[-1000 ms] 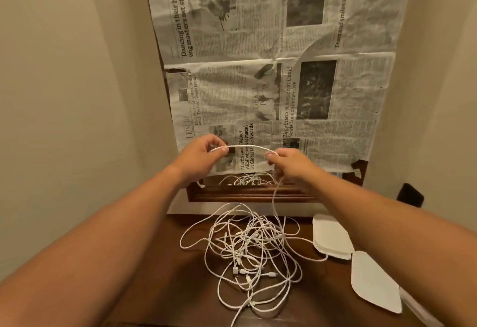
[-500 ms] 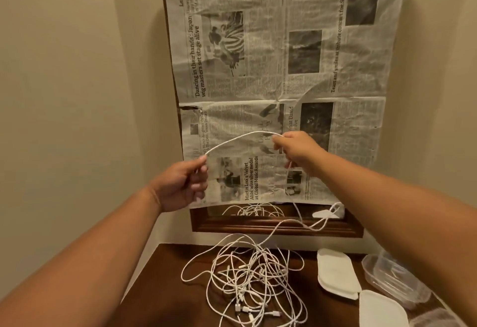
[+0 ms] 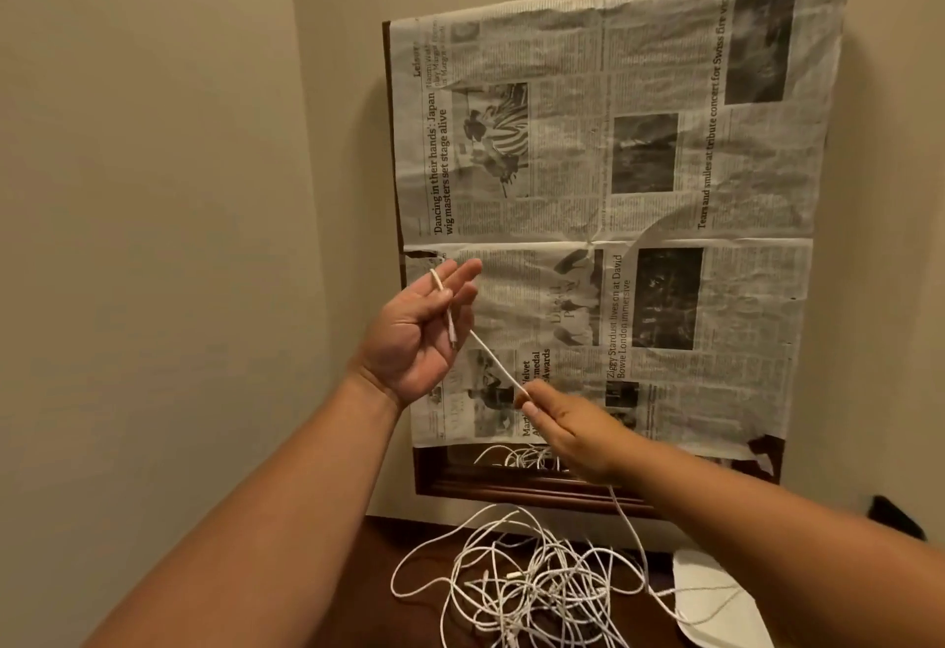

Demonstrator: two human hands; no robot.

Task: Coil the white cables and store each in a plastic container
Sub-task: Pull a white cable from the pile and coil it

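One white cable [image 3: 491,358] raised: end lies across left hand [image 3: 419,335], right hand [image 3: 572,435] pinches it; tangled cable pile [image 3: 537,591] on worktop [image 3: 409,627].

mid-frame, a white cable [image 3: 495,360] rests across the flat left hand [image 3: 417,335], pinched lower down by the right hand [image 3: 572,435] above the bottom-centre cable pile [image 3: 537,591].

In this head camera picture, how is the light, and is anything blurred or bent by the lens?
Head view: warm, dim, even indoor light without glare; the newspaper headlines are sharp, the small print soft; the wide lens makes its side edges converge downwards; the white cable between the left hand and the right hand shows clearly.
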